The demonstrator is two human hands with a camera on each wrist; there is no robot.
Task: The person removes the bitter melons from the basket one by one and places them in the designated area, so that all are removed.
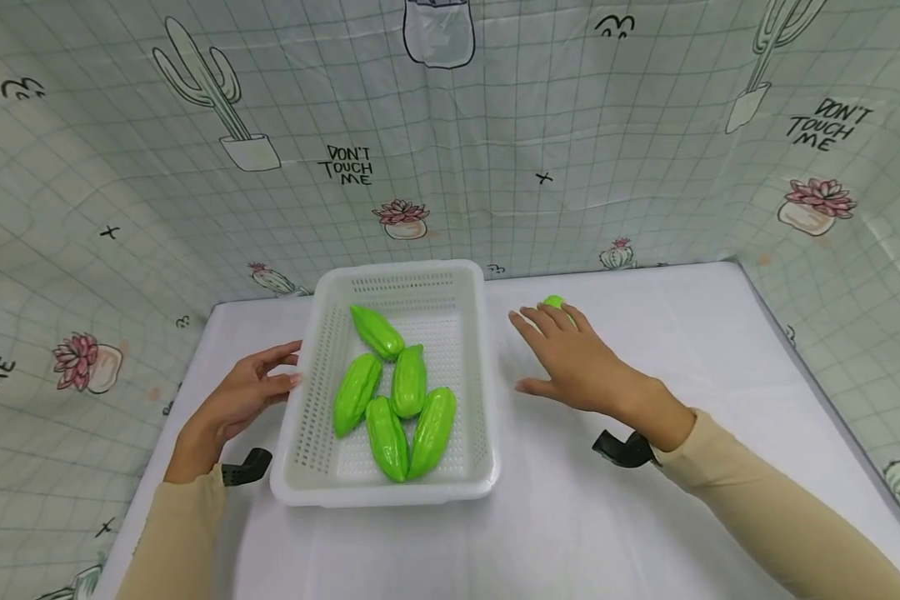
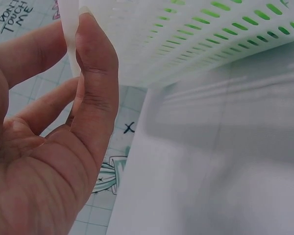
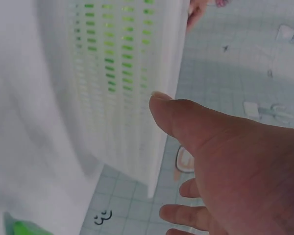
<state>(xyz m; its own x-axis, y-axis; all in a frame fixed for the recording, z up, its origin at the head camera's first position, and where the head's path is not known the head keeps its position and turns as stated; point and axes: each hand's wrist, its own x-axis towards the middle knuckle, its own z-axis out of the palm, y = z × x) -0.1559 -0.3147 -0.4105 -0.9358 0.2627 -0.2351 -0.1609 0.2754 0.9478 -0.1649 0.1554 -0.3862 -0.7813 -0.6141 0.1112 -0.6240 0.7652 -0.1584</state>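
Observation:
A white perforated plastic basket (image 1: 487,375) sits on the table, left of centre. Inside lie several glossy, bright green, ridged pods (image 1: 433,429) with tapered ends, like toy vegetables; their exact kind is unclear. My left hand (image 1: 232,400) is at the basket's left rim, pinching its edge between thumb and fingers in the left wrist view. To the basket's right, my right hand (image 1: 581,362) reaches over the table with spread fingers, holding nothing. Beyond its fingertips shows part of another green object (image 1: 554,300), mostly hidden by the hand; the right wrist view catches a green piece (image 3: 27,227).
The table has a white cover (image 1: 570,525). A grid-patterned cloth (image 1: 495,125) with cactus drawings hangs behind and along both sides. A black wrist device (image 1: 622,450) sits below the right wrist, and another (image 1: 247,467) by the left.

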